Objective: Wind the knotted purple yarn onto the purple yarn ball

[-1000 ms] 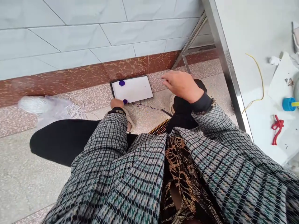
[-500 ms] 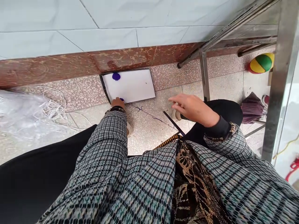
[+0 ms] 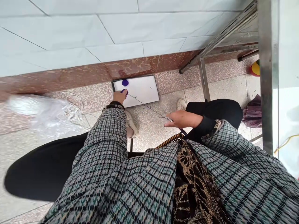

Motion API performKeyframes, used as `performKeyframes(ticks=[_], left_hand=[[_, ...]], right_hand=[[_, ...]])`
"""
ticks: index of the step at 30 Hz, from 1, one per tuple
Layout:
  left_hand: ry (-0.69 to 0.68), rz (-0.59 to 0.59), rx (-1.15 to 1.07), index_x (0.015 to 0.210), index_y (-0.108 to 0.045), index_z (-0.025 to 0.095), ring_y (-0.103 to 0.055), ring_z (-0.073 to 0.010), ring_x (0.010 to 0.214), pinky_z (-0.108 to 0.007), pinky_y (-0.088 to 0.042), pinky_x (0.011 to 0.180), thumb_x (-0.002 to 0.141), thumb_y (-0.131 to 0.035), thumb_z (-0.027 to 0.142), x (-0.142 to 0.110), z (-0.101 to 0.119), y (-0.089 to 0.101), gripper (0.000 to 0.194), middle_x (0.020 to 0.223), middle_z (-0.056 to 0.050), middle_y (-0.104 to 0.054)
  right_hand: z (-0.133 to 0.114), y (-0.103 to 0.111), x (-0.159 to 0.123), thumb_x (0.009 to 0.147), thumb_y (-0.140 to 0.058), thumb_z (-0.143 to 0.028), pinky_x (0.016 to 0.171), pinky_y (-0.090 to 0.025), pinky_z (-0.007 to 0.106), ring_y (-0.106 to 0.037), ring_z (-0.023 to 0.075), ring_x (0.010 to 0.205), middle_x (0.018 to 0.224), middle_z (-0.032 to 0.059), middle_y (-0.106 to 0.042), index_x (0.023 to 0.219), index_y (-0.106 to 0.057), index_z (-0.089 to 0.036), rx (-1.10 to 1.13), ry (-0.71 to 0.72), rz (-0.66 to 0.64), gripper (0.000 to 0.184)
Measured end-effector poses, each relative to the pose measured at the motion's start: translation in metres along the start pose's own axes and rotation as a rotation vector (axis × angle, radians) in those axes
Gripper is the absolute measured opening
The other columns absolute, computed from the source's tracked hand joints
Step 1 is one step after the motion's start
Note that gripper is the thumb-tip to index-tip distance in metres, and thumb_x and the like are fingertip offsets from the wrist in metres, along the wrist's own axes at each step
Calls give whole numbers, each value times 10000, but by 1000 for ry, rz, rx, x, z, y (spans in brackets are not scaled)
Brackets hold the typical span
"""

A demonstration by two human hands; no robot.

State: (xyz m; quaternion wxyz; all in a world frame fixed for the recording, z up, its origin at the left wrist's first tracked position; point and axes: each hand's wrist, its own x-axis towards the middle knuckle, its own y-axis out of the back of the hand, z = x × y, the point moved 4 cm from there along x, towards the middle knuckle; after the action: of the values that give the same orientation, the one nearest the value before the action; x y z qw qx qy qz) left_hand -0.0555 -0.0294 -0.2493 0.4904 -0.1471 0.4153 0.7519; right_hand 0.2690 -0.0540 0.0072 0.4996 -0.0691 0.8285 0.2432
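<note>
Touching purple dot (image 3: 124, 92) on black-framed white board (image 3: 143, 90), left hand (image 3: 120, 96), right hand (image 3: 182, 119) open

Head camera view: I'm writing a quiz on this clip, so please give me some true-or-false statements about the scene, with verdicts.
1. The left hand touches a purple disc on a dark-framed white board. True.
2. The right hand grips the board. False: it is open, away from the board, beside a thin dark rod.
3. A second purple disc sits on the board, clear of the hand. True.
4. A bundle of white cord in clear plastic lies on the floor. True.
5. The board leans on the metal table leg. False: it lies on the floor, away from that leg.
</note>
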Motion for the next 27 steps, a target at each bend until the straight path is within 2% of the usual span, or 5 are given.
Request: performKeyframes(ticks=[4, 10, 15, 21, 27], left_hand=[[-56, 47, -269, 903, -539, 178, -699, -129, 783, -276, -607, 844, 1059, -544, 344, -15, 61, 46, 227, 879, -62, -662], [-164, 73, -636, 1026, -564, 192, -730, -141, 945, -278, -587, 901, 1092, -550, 450, -57, 127, 133, 267, 997, -60, -706], [-238, 108, -755, 1105, -531, 142, -676, -155, 1152, -344, -547, 1018, 1159, -242, 518, -84, 159, 193, 478, 1092, -102, -711], [-359, 99, -677, 1070, -477, 159, -623, -144, 1205, -314, -527, 1067, 1114, -27, 579, -125, 196, 225, 617, 1182, -123, -659], [-551, 194, -680, 917, -397, 214, -606, -133, 995, -273, -556, 988, 1054, -15, 695, -152, 227, 278, 629, 933, -50, -547]], right_hand=[[10, -2, 22, 1105, -583, -448, 623, -366, 260, -578, 131, 630, 813, 100, -720, 1154, -722, -39, 156, -4, -65, 435], [21, 0, 19, 1013, -613, -133, 497, -302, 189, -393, 50, 476, 622, -45, -537, 1089, -737, -58, 667, 136, 29, 163], [62, 24, -5, 988, -700, -228, 425, -212, 159, -319, 33, 420, 573, -66, -475, 938, -719, -89, 1090, 331, 238, 150], [55, 48, 6, 1075, -643, -323, 465, -407, 134, -505, 35, 489, 946, 47, -735, 1397, -604, -158, 1010, 320, 547, 365], [-7, 5, 31, 1109, -558, -439, 428, -357, 160, -404, 50, 428, 786, 28, -679, 1298, -616, -66, 980, 340, -134, 423]])
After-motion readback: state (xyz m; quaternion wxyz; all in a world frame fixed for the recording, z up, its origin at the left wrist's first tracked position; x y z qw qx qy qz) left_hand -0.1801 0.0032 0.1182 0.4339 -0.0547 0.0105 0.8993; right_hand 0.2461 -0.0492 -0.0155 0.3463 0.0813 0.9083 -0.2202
